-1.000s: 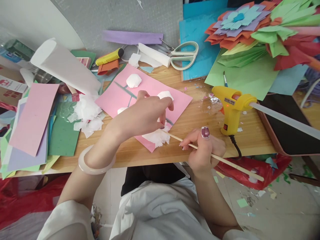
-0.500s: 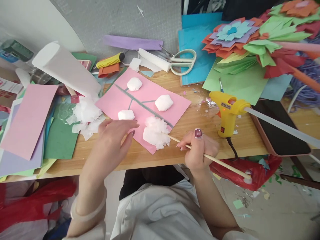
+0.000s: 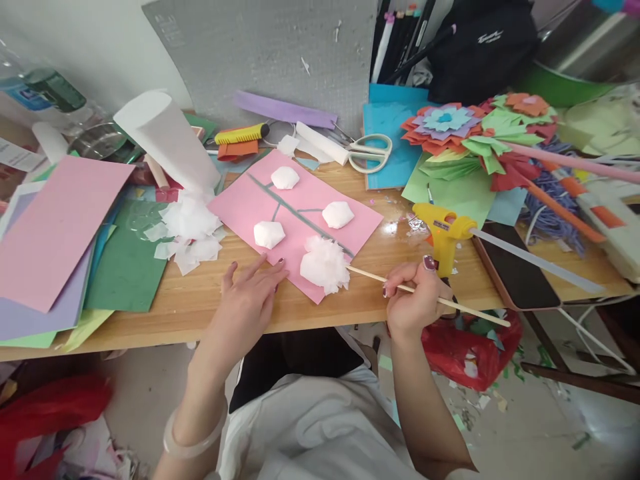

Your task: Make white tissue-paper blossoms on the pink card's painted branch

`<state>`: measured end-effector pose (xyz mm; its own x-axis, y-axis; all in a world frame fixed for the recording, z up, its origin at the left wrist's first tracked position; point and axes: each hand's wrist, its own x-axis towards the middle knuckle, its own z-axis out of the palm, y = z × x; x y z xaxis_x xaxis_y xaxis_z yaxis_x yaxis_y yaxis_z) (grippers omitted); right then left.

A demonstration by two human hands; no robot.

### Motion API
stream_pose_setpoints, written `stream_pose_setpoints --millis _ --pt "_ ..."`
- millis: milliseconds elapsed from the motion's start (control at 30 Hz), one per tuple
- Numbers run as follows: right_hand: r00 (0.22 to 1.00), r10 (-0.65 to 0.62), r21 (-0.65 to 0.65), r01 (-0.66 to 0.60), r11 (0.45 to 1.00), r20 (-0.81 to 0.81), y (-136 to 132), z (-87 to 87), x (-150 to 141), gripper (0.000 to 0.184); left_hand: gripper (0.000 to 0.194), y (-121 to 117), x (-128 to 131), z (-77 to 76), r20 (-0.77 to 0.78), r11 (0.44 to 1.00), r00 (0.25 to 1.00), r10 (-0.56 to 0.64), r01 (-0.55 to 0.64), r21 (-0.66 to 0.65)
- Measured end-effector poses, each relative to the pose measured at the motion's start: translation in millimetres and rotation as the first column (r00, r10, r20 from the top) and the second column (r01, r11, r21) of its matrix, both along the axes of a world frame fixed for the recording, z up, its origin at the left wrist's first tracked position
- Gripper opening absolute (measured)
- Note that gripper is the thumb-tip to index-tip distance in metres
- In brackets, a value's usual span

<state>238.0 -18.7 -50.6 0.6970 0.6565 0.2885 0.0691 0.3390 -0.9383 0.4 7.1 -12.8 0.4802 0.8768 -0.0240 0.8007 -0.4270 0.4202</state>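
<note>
A pink sheet of paper (image 3: 311, 190) lies on the wooden table with a grey-green branch (image 3: 285, 205) drawn across it. Three white padded shapes, such as the upper one (image 3: 285, 178), sit by its twigs. My left hand (image 3: 253, 293) rests with fingers spread at the sheet's lower left edge. My right hand (image 3: 417, 297) is closed around a thin wooden stick (image 3: 370, 274). The stick's far end meets a ruffled clump of white paper (image 3: 324, 265) on the sheet's lower corner; whether it is stuck there I cannot tell. Loose white paper pieces (image 3: 190, 227) are heaped to the left.
A yellow glue gun (image 3: 443, 233) stands right of my right hand, beside a phone (image 3: 520, 267). Scissors (image 3: 370, 153), a yellow cutter (image 3: 243, 134) and a white roll (image 3: 163, 137) lie behind. Paper flowers (image 3: 447, 121) fill the back right; coloured sheets (image 3: 60, 233) the left.
My left hand has come down and back from above the lower left padded shape, uncovering it, onto the sheet's edge. My right hand still holds the stick at the clump. The view has shifted.
</note>
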Motion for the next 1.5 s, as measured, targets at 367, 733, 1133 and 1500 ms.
stream_pose_setpoints --millis 367,733,1133,1500 --pt "0.954 0.227 0.012 -0.233 0.972 0.194 -21.5 -10.3 6.2 0.039 0.015 15.5 -64.2 10.2 0.397 0.682 0.760 0.515 -0.643 0.348" --pt "0.887 0.180 0.014 -0.205 0.979 0.424 -49.2 -15.3 -2.1 0.023 0.027 50.3 -82.8 -13.0 0.192 0.666 0.696 0.692 -0.718 0.201" --pt "0.937 0.237 0.001 -0.246 0.969 0.255 -46.6 -25.0 -5.2 0.022 0.022 49.5 -89.2 -7.8 0.207 0.660 0.666 0.717 -0.744 0.107" --pt "0.944 0.227 -0.027 -0.227 0.973 0.240 -56.1 -21.1 -7.4 0.020 0.023 43.3 -93.2 -7.0 0.333 0.649 0.624 0.707 -0.759 0.043"
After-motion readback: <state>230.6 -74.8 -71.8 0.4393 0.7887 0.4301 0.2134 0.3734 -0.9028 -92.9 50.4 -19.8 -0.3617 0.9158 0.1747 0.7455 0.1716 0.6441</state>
